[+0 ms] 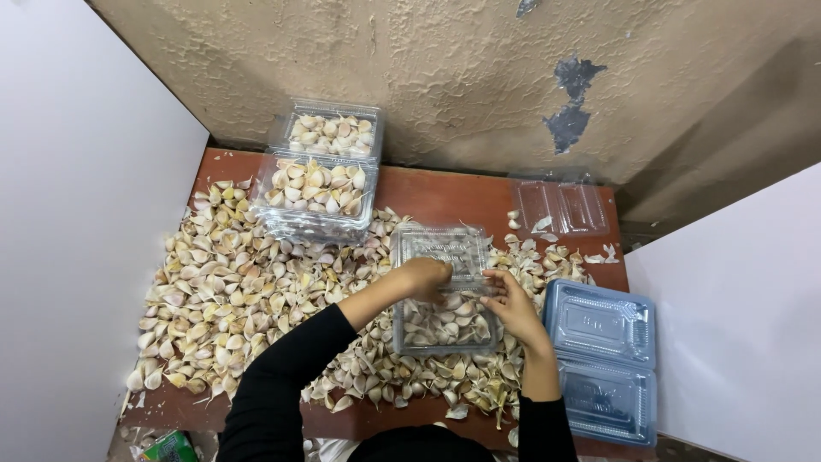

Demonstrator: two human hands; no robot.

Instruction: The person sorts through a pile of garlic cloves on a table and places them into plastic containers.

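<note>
Head view: both hands over open clamshell box.

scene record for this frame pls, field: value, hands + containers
left hand: over the open clear clamshell box, fingers curled; whether it grips cloves cannot be told
right hand: at that box's right edge
box contents: garlic cloves, partly filled
surface: brown table, loose garlic cloves spread across it
filled boxes: stacked at the back left, holding cloves
empty boxes: open stack on the right
</note>
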